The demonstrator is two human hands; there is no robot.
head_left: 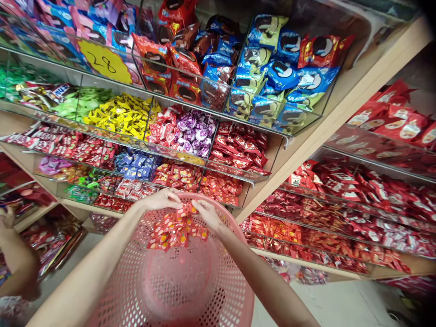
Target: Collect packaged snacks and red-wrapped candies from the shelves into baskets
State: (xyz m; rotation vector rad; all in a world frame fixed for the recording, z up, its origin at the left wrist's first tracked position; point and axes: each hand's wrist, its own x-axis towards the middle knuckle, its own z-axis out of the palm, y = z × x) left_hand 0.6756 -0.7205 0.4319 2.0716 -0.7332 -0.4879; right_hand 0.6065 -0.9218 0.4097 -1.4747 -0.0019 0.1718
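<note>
A big pink perforated plastic basket [235,290] fills the lower middle of the head view. Several red candy packets [170,234] with orange and white prints lie together against its far inner side. Over that far rim, my left hand [161,200] reaches in from the left, fingers bent and pinching the edge of a red candy packet [186,210]. On the packet's other edge, my right hand [207,215] closes its thumb and fingertips. The packet is stretched flat between both hands, above the others.
Glass-fronted shelves [170,147] of wrapped sweets rise right behind the basket. A yellow price tag [105,61] reads 28. A wooden upright [334,100] divides these from more shelves of red packets [340,181] at right. Another person's arm [18,259] shows at the left edge.
</note>
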